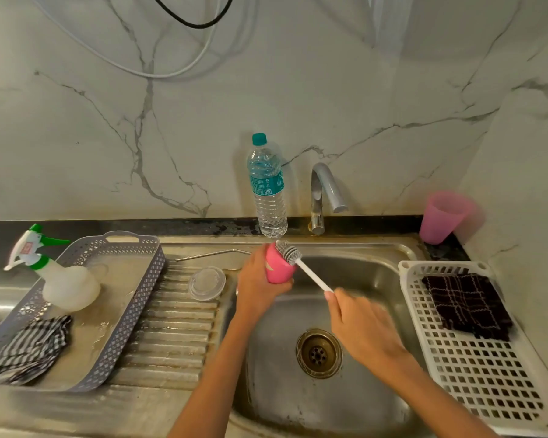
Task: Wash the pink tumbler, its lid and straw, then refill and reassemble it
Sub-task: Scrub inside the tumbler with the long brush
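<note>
My left hand (256,279) grips the pink tumbler (278,267) over the left edge of the sink basin (355,279). My right hand (361,324) holds the white handle of a bottle brush (290,251), whose grey bristle head lies against the tumbler's outer side near its far end. The clear round lid (207,283) rests on the ribbed draining board. A thin metal straw (212,255) lies on the steel behind the lid. A plastic water bottle (268,188) with a teal cap stands at the back beside the tap (325,191).
A grey basket (133,311) on the left holds a spray bottle (60,276) and a checked cloth (29,349). At the right a white basket (475,368) carries a dark cloth (465,301). A pink cup (443,216) stands in the back right corner. The drain (318,354) sits mid-basin.
</note>
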{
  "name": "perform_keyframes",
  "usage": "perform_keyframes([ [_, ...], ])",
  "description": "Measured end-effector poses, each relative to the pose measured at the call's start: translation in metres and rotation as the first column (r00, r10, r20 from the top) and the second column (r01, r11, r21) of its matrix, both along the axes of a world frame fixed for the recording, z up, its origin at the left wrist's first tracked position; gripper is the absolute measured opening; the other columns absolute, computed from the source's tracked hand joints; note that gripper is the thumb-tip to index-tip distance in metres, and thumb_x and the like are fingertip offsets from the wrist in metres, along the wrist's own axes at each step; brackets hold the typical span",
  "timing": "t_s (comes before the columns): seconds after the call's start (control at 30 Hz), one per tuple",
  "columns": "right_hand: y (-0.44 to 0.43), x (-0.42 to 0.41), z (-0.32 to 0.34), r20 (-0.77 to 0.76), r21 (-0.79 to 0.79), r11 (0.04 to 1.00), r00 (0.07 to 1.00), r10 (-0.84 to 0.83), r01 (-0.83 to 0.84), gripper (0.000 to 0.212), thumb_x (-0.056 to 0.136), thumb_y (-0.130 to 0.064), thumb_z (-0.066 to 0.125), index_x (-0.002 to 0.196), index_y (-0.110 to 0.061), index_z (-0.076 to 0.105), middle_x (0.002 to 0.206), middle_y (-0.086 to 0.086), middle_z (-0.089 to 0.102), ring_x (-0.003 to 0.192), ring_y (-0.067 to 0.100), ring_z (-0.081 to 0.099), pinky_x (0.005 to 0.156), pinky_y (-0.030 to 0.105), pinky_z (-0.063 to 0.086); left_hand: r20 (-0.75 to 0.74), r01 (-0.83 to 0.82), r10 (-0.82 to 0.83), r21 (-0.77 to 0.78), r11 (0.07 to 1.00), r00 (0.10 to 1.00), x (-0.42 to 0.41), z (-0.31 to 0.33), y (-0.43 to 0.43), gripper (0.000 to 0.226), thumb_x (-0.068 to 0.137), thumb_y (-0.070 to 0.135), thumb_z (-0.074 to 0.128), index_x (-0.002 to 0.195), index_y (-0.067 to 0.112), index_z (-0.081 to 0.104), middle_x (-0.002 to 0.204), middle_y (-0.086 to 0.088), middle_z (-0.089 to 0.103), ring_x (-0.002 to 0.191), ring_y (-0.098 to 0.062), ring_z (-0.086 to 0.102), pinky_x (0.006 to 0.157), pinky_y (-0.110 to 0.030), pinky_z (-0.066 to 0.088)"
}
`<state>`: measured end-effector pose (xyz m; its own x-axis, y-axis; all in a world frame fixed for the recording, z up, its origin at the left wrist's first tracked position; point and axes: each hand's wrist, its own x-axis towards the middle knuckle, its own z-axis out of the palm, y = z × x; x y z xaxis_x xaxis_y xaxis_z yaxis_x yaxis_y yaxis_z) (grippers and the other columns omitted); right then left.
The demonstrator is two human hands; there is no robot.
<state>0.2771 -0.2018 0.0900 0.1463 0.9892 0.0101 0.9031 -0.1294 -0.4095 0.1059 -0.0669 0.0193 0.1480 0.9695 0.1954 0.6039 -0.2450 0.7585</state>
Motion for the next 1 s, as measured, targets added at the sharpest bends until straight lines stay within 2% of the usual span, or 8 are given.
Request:
perform_keyframes([
  [0.1,0.017,0.0,0.001,0.015,0.007,0.999,0.999,-0.031,0.031,0.042,0.102,-0.043,0.018,0.091,-0.02,0.05,0.073,0.001,0.061,0.068,0.025,0.061,0.058,0.036,0.046,0.007,0.022,-0.022,0.031,0.999,1.0,0.012,-0.001,-0.006,0.097,0.054,0.052,0.081,0.138,0.027,0.041,0.126,0.005,0.055,0.11,-0.016,0.057,0.09,-0.044,0.054],
  [0.23,-0.002,0.0,-0.002,0.015,0.008,1.0,1.0,0.008,-0.008,0.039,0.102,-0.044,0.016,0.087,-0.024,0.045,0.067,-0.005,0.053,0.062,0.02,0.055,0.057,0.032,0.041,-0.003,-0.056,0.056,0.01,0.998,0.998,0.001,0.006,0.007,0.094,0.055,0.047,0.083,0.136,0.03,0.039,0.122,0.006,0.055,0.104,-0.017,0.057,0.083,-0.045,0.056],
  [0.37,0.024,0.006,0.006,0.022,0.004,0.998,0.998,-0.057,0.057,0.041,0.103,-0.041,0.018,0.096,-0.018,0.052,0.076,0.002,0.062,0.07,0.027,0.062,0.058,0.035,0.041,-0.082,0.087,-0.079,0.105,0.991,0.994,0.016,0.003,-0.006,0.094,0.056,0.048,0.082,0.137,0.024,0.042,0.126,0.001,0.057,0.111,-0.019,0.058,0.091,-0.046,0.052],
  [0.43,0.025,0.004,0.005,0.021,-0.011,0.999,0.999,-0.041,0.042,0.042,0.103,-0.041,0.019,0.096,-0.018,0.052,0.077,0.002,0.062,0.07,0.027,0.06,0.058,0.034,0.039,-0.044,0.033,-0.03,0.073,0.997,0.999,0.016,0.003,-0.004,0.094,0.054,0.052,0.081,0.136,0.028,0.041,0.124,0.003,0.057,0.109,-0.018,0.058,0.089,-0.045,0.053],
  [0.53,0.002,0.004,-0.001,0.006,-0.017,1.0,1.0,0.015,-0.014,0.04,0.102,-0.044,0.017,0.085,-0.023,0.046,0.064,-0.006,0.052,0.058,0.018,0.052,0.055,0.031,0.038,0.013,-0.073,0.073,0.004,0.997,0.997,0.002,0.005,0.006,0.096,0.052,0.057,0.078,0.136,0.033,0.039,0.122,0.007,0.056,0.105,-0.015,0.058,0.084,-0.045,0.056],
  [0.67,0.025,0.007,0.004,-0.022,-0.016,0.998,0.998,-0.057,0.057,0.042,0.103,-0.043,0.018,0.093,-0.019,0.052,0.071,0.001,0.061,0.067,0.024,0.062,0.06,0.038,0.048,0.037,0.045,-0.047,0.044,0.998,0.998,0.02,0.003,-0.01,0.096,0.055,0.05,0.083,0.138,0.027,0.04,0.126,0.005,0.055,0.112,-0.015,0.057,0.093,-0.042,0.053],
  [0.83,0.0,0.003,0.002,-0.002,-0.018,1.0,1.0,0.009,-0.009,0.04,0.102,-0.045,0.016,0.085,-0.023,0.045,0.066,-0.004,0.055,0.061,0.02,0.056,0.058,0.036,0.046,0.076,-0.065,0.065,-0.008,0.998,0.995,0.009,0.004,0.002,0.092,0.053,0.053,0.08,0.134,0.033,0.04,0.123,0.008,0.055,0.109,-0.015,0.056,0.087,-0.046,0.055],
  [1.0,0.025,0.006,0.005,-0.006,0.001,0.998,0.998,-0.058,0.058,0.043,0.103,-0.043,0.019,0.094,-0.018,0.052,0.072,0.001,0.061,0.067,0.026,0.063,0.059,0.04,0.05,0.052,0.04,-0.041,0.031,0.999,0.998,0.026,0.002,-0.014,0.096,0.055,0.046,0.085,0.137,0.025,0.041,0.127,0.003,0.056,0.112,-0.016,0.057,0.092,-0.043,0.053],
])
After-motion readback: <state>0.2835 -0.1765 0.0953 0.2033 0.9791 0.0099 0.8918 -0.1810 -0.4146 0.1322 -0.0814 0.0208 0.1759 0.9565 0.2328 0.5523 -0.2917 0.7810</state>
